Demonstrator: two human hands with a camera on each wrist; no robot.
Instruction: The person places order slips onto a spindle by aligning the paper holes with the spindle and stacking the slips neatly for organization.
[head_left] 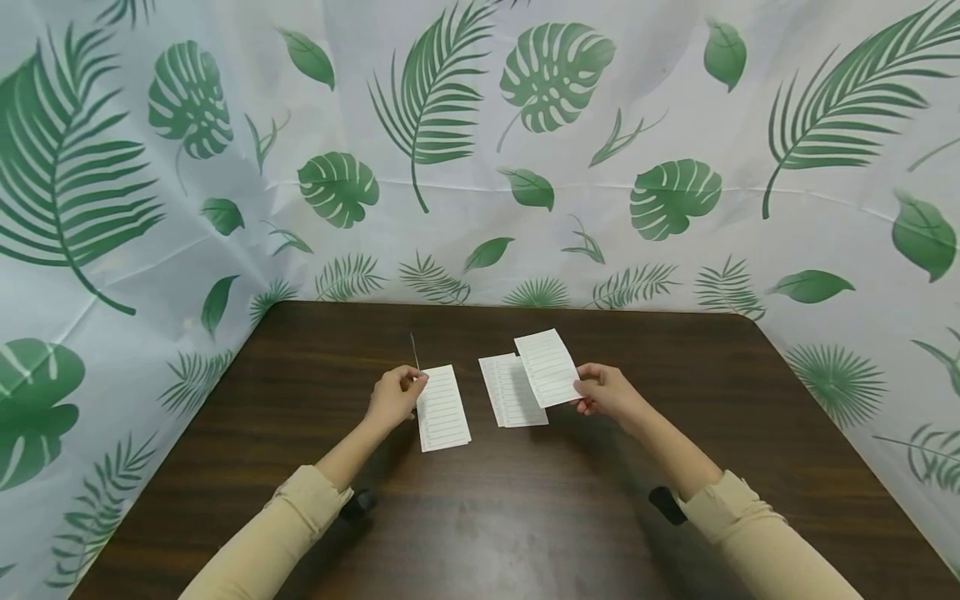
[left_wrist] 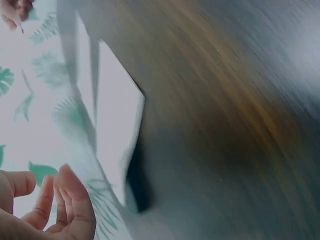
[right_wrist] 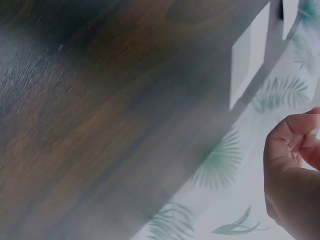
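My left hand (head_left: 395, 398) is at the upper left edge of a small stack of white lined cards (head_left: 444, 410) on the table. Thumb and forefinger meet there on a thin card (head_left: 415, 350), seen almost edge-on and rising above the hand. The left wrist view shows the left hand (left_wrist: 55, 210) with bent fingers; no card is plain between them. My right hand (head_left: 606, 389) pinches another white lined card (head_left: 549, 368) by its lower right corner, tilted above the table. That card partly covers a second group of overlapping lined cards (head_left: 517, 404). The right wrist view shows curled right fingers (right_wrist: 290, 137).
All of this is on a dark wood-grain table (head_left: 480, 508). A white cloth with green leaf prints (head_left: 450, 208) hangs behind and beside it. Dark straps (head_left: 358, 504) sit near the cuffs of the beige sleeves (head_left: 277, 525).
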